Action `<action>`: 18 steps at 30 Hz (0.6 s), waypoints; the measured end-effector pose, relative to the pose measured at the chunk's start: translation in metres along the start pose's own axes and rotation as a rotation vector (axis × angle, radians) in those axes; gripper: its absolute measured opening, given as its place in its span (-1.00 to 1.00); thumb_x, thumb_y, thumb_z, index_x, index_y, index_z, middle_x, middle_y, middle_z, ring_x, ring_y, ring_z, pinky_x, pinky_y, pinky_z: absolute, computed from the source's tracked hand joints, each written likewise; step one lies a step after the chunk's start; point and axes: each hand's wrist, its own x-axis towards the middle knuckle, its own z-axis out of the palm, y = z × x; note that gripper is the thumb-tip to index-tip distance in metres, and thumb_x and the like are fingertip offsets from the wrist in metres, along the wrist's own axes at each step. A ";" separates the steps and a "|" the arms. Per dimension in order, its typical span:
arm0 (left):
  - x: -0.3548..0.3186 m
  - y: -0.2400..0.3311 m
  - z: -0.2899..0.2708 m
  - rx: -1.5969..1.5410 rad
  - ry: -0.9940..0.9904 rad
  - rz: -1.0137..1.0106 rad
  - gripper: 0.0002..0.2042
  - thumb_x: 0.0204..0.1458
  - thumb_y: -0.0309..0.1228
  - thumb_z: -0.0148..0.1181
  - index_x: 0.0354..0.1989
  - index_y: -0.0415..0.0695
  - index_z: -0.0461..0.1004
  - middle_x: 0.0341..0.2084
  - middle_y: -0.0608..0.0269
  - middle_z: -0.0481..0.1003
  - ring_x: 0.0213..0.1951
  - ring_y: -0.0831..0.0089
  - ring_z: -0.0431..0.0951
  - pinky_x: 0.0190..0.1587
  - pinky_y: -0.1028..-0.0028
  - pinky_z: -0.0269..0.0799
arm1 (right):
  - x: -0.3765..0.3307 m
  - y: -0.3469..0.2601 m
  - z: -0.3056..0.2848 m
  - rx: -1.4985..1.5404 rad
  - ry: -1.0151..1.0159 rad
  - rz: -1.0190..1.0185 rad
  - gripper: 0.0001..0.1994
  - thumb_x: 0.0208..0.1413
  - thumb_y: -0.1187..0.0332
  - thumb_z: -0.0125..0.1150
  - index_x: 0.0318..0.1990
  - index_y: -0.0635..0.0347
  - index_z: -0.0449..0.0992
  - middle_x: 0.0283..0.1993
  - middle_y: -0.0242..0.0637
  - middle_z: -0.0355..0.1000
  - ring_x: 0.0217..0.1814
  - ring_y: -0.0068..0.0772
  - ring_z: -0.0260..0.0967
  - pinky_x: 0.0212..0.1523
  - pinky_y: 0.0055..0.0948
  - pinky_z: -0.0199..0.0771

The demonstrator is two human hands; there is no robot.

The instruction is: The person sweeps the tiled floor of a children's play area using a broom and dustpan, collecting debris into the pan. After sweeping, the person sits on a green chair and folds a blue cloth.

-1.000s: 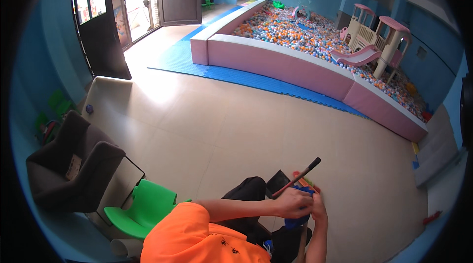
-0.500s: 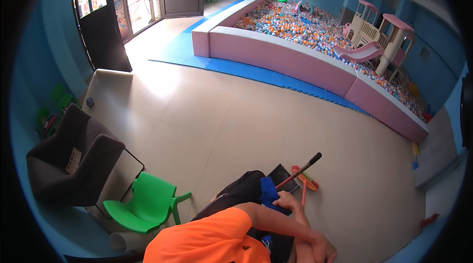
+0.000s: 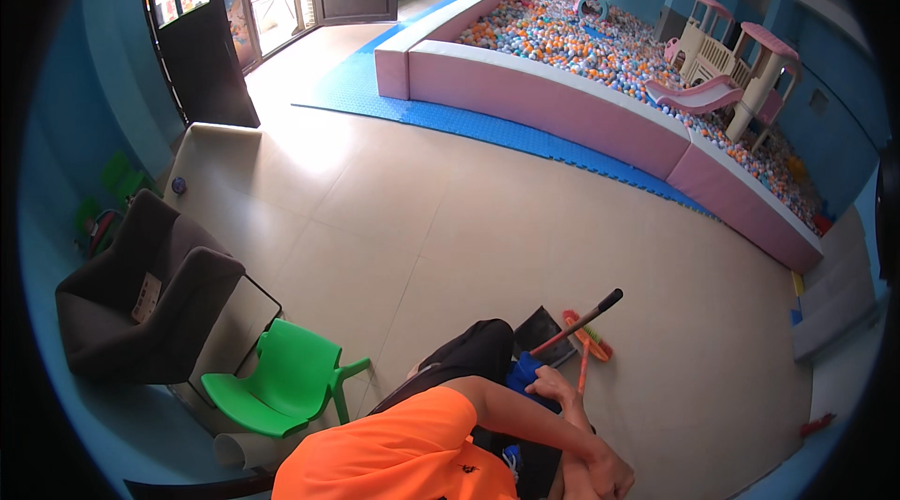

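My right hand [image 3: 555, 384] is by my bent knee, its fingers curled against a blue cloth [image 3: 525, 371]; part of the cloth is hidden behind the hand. My left arm crosses over my right forearm. At the end of it, my left hand [image 3: 611, 477] is closed like a fist low in the picture, and what it grips, if anything, is hidden. Just beyond the right hand, a dustpan [image 3: 541, 335] with a long red, black-gripped handle lies on the floor. Beside it is an orange broom [image 3: 589, 339], its handle running back behind my right hand.
A green plastic chair [image 3: 291, 376] stands close on my left, with a dark grey armchair [image 3: 141, 313] behind it. Across the floor, a pink padded wall [image 3: 544, 106] borders the ball pit, and a blue mat [image 3: 342, 88] runs along it. Far left, a dark door [image 3: 211, 59] stands open.
The blue cloth has sunk lower and less of it shows; my right hand is still at it. The whole view has shifted slightly. The dustpan and broom lie as before.
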 end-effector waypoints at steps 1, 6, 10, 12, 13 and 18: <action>-0.001 0.001 0.000 0.001 -0.007 0.000 -0.72 -0.08 -0.22 0.17 -0.41 -0.22 0.55 -0.51 -0.01 0.52 -0.45 0.18 0.52 -0.37 0.30 0.41 | 0.003 0.001 -0.001 -0.021 -0.013 0.006 -0.55 -0.23 0.17 0.34 -0.28 0.41 0.49 -0.17 0.17 0.42 -0.05 0.04 0.39 -0.12 -0.22 0.39; -0.003 0.007 0.000 0.022 -0.004 -0.012 -0.70 -0.08 -0.18 0.18 -0.42 -0.22 0.56 -0.52 -0.02 0.53 -0.45 0.21 0.52 -0.37 0.31 0.41 | 0.000 -0.002 -0.001 -0.040 0.013 0.014 -0.56 -0.24 0.17 0.34 -0.30 0.41 0.49 -0.18 0.16 0.42 -0.05 0.05 0.38 -0.12 -0.21 0.39; -0.008 0.006 0.001 -0.107 0.005 0.129 -0.69 -0.07 -0.17 0.18 -0.44 -0.23 0.56 -0.56 -0.02 0.52 -0.49 0.21 0.51 -0.39 0.30 0.39 | -0.002 -0.005 0.001 -0.024 0.023 -0.014 -0.57 -0.26 0.22 0.36 -0.29 0.43 0.50 -0.20 0.22 0.42 -0.05 0.10 0.38 -0.07 -0.20 0.40; -0.005 -0.002 0.010 -0.072 0.001 0.032 -0.69 -0.06 -0.18 0.17 -0.47 -0.24 0.55 -0.58 -0.02 0.51 -0.50 0.21 0.50 -0.40 0.29 0.38 | 0.000 -0.005 0.002 -0.014 0.027 -0.007 -0.57 -0.27 0.22 0.36 -0.29 0.43 0.50 -0.19 0.22 0.41 -0.05 0.10 0.38 -0.07 -0.20 0.40; -0.003 -0.004 0.013 -0.054 -0.003 -0.014 -0.69 -0.06 -0.18 0.16 -0.48 -0.24 0.55 -0.60 -0.01 0.50 -0.51 0.21 0.50 -0.41 0.29 0.38 | 0.002 -0.005 0.001 -0.003 0.032 0.009 -0.56 -0.27 0.22 0.36 -0.29 0.43 0.50 -0.19 0.23 0.41 -0.04 0.10 0.37 -0.07 -0.20 0.40; -0.004 0.015 0.003 0.150 0.048 -0.075 -0.68 -0.02 -0.16 0.11 -0.46 -0.22 0.56 -0.57 -0.03 0.51 -0.47 0.15 0.50 -0.38 0.27 0.39 | -0.002 0.000 0.002 0.025 0.053 0.033 -0.55 -0.28 0.22 0.36 -0.27 0.43 0.50 -0.17 0.24 0.40 -0.03 0.10 0.37 -0.06 -0.21 0.39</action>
